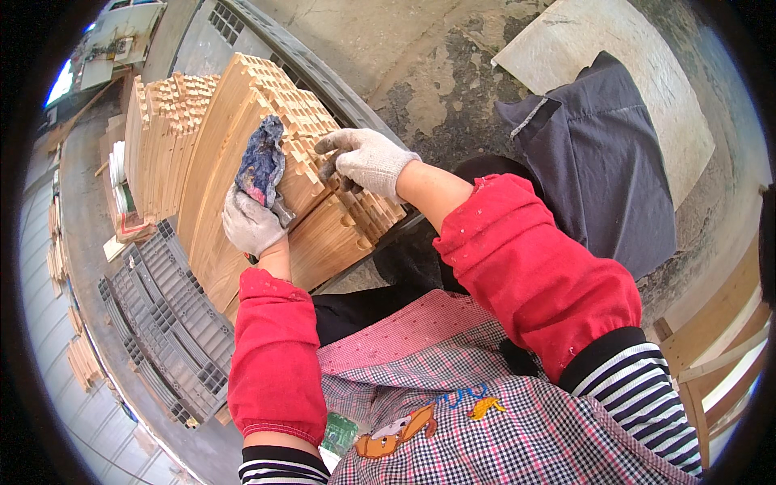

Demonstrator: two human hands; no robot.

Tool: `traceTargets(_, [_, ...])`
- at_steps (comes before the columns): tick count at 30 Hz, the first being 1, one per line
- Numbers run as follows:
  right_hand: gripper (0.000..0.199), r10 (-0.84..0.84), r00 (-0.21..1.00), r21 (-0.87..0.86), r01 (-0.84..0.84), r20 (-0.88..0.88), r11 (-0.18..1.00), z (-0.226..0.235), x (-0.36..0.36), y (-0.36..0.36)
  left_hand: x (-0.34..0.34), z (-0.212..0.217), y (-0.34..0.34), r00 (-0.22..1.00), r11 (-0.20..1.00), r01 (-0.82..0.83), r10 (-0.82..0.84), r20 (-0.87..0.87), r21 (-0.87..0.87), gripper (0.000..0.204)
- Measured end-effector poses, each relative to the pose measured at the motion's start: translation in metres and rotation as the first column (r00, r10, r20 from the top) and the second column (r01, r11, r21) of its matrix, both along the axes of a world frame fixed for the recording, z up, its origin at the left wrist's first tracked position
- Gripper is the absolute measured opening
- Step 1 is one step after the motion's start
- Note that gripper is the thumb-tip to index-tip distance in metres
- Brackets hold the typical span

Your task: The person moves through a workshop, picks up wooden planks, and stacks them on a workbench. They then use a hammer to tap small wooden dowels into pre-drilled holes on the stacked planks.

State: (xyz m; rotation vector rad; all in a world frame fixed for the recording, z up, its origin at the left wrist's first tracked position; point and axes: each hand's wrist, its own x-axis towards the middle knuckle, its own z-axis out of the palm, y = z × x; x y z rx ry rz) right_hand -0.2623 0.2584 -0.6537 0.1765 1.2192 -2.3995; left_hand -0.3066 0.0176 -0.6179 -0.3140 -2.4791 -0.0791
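A crumpled blue, stained rag (262,162) is held in my left hand (253,221), which wears a whitish glove and rests on a stack of pale wooden boards (218,174). The rag lies over the top of the boards near their notched ends. My right hand (365,162), in a similar glove with dirty dark fingertips, is over the notched end edge of the same stack. Its fingers are apart and slightly bent, with nothing visible between them. Whether the fingertips touch the wood I cannot tell. Red sleeve covers are on both my forearms.
A second stack of notched boards (166,133) stands to the left. Grey plastic pallets (174,311) lie nearer on the left. At the right, a dark grey cloth (602,162) lies over a pale sheet (590,40) on the stained floor. Wooden frame parts (711,364) stand at the lower right.
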Motion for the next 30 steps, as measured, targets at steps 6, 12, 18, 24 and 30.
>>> traceTargets(6, [0.043,-0.014,1.000,-0.121,0.014,-0.005,0.993,0.011,0.004,0.003,0.000,0.001,0.000,1.000,1.000,-0.001,0.001,0.020,0.018,0.040])
traceTargets(12, [0.043,0.004,1.000,-0.128,-0.007,-0.020,0.992,0.005,0.003,0.001,0.000,0.001,0.001,1.000,1.000,0.003,-0.003,0.005,-0.005,0.040])
traceTargets(18, [0.044,0.031,0.999,-0.153,-0.030,0.007,0.988,0.007,0.001,0.003,0.000,0.002,0.001,1.000,1.000,0.018,-0.018,-0.012,-0.013,0.038])
traceTargets(24, [0.045,0.045,0.999,-0.172,-0.043,0.006,0.984,0.002,-0.002,0.002,0.001,0.004,0.004,1.000,1.000,0.011,-0.010,-0.006,0.015,0.036])
traceTargets(30, [0.045,0.053,0.999,-0.161,-0.051,0.006,0.986,0.003,-0.002,0.003,0.000,0.003,0.001,1.000,1.000,0.019,-0.019,-0.003,0.001,0.036])
